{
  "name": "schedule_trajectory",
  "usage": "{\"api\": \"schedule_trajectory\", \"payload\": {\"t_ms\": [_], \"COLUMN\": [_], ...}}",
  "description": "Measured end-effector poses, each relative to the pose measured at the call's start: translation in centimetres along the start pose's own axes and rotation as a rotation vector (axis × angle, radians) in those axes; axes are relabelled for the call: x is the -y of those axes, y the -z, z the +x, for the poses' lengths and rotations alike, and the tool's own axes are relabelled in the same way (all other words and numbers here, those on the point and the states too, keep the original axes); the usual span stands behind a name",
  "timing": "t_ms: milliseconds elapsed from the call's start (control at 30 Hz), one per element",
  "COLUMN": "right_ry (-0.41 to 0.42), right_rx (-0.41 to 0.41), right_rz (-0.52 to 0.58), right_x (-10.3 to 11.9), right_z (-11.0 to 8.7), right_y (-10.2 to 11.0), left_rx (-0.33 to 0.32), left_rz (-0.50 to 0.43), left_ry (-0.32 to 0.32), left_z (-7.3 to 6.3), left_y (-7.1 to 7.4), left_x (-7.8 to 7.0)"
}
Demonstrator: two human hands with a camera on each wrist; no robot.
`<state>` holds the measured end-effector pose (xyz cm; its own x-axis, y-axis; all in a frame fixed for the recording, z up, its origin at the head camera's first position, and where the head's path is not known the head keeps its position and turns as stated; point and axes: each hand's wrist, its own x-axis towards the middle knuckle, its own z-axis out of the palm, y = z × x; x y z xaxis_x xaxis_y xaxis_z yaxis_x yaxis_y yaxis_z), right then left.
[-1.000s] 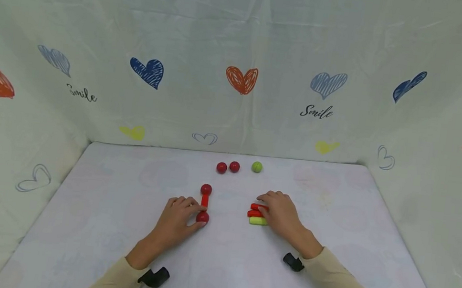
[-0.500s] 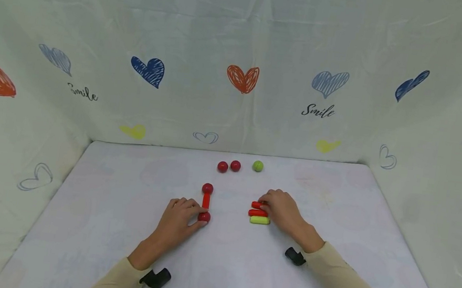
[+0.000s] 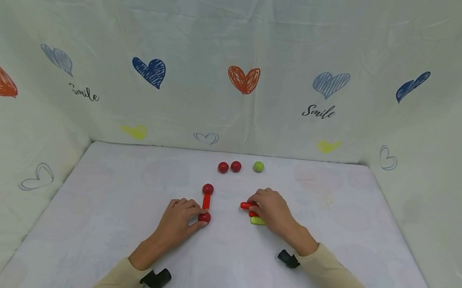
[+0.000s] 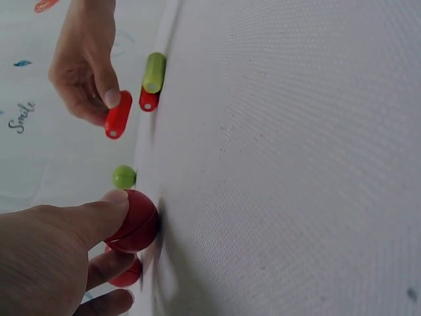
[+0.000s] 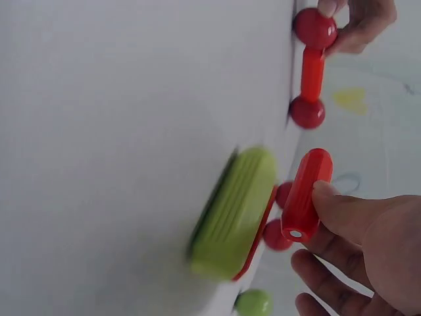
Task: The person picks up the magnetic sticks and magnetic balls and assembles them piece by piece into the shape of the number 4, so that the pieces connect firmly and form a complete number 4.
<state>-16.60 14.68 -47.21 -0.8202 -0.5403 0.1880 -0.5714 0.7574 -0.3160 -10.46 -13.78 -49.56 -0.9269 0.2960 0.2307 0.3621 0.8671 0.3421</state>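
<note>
My left hand (image 3: 178, 220) pinches the near red ball (image 3: 204, 218) between thumb and fingers. A red rod (image 3: 206, 201) joins that ball to a far red ball (image 3: 208, 189), forming a dumbbell shape on the table. To the right, my right hand (image 3: 273, 211) holds a loose red rod (image 5: 307, 194) between thumb and fingers. In the left wrist view this held rod (image 4: 118, 116) is off the table. Beneath that hand lie a green rod (image 3: 258, 221) and another red rod (image 3: 253, 214), side by side and partly covered.
At the back of the white table (image 3: 132, 170) sit two red balls, one left (image 3: 223, 167) and one right (image 3: 236, 166), and a green ball (image 3: 258, 166). A heart-printed white curtain (image 3: 202, 25) stands behind and along both sides.
My right hand has picked up the far red rod of the stack and shifted it left. My left hand stays on the near ball, and the dumbbell shape has not moved.
</note>
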Motion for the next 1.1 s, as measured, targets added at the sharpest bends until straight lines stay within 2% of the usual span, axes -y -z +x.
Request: {"api": "schedule_trajectory", "payload": {"t_ms": [200, 433, 1100], "right_ry": [0.073, 0.139, 0.144], "right_rx": [0.017, 0.035, 0.048], "right_rz": [0.004, 0.023, 0.044], "right_x": [2.5, 4.3, 5.6], "right_z": [0.3, 0.6, 1.4], "right_y": [-0.8, -2.2, -3.3], "left_rx": [0.007, 0.002, -0.035], "left_rz": [0.004, -0.018, -0.044], "left_ry": [0.008, 0.005, -0.015], "left_z": [0.0, 0.0, -0.1], "left_y": [0.0, 0.0, -0.2], "left_x": [0.0, 0.0, 0.2]}}
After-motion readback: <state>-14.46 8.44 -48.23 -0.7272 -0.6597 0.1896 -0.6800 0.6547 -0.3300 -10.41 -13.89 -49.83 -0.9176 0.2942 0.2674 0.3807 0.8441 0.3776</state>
